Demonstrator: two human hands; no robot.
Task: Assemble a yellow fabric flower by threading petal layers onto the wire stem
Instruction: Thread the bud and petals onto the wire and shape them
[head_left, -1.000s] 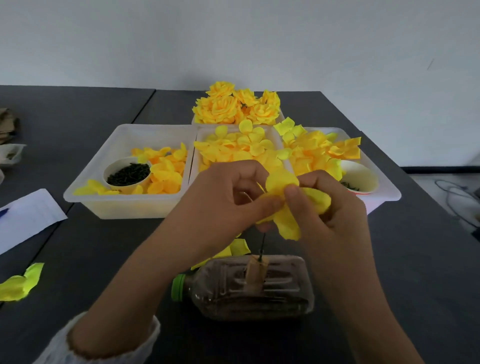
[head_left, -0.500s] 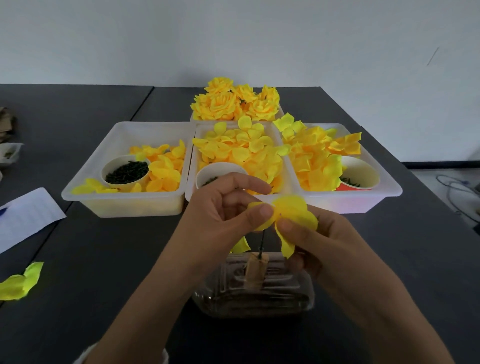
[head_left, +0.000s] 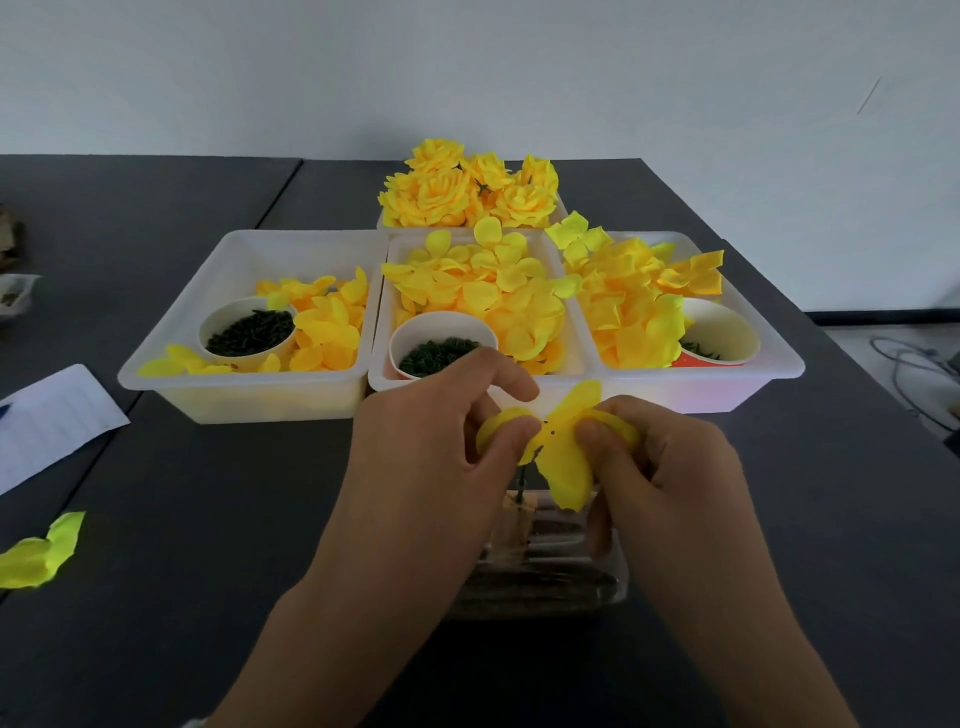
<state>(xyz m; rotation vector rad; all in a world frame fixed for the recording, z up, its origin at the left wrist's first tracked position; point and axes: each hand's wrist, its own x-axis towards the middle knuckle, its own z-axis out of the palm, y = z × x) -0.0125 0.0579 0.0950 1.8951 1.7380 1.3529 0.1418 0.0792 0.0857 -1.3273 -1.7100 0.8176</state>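
Head view shows us mid-assembly, by our reading; a tray of finished flowers (head_left: 470, 195) sits at the far side of the table (head_left: 208, 519), so several blooms are already made, while the one in hand is only begun; we judge that most of its layers are still to come, since three white trays (head_left: 249, 389) of loose petals (head_left: 483, 291) lie between the finished flowers and our hands, each with a cup of small dark green pieces (head_left: 249, 330); what those pieces are we cannot tell.

We hold a yellow petal layer (head_left: 563, 457) just above the wire stem (head_left: 521, 475), which stands upright from a tan plug in a clear bottle (head_left: 540, 566) lying on its side near us; the bottle is partly hidden under our hands; a small dark mark shows near the layer's middle, and whether the wire tip has passed through it we cannot tell.

Our left hand (head_left: 431, 467) is curled, thumb and forefinger pinching the left lobe of the layer; our right hand (head_left: 670, 467) is curled likewise, thumb pressed on the right lobe with the fingers folded behind it; one petal stands up between the hands and another hangs down toward the bottle.

A stray petal piece (head_left: 41, 556) lies at the near left, and a sheet of paper (head_left: 47, 421) beyond it.
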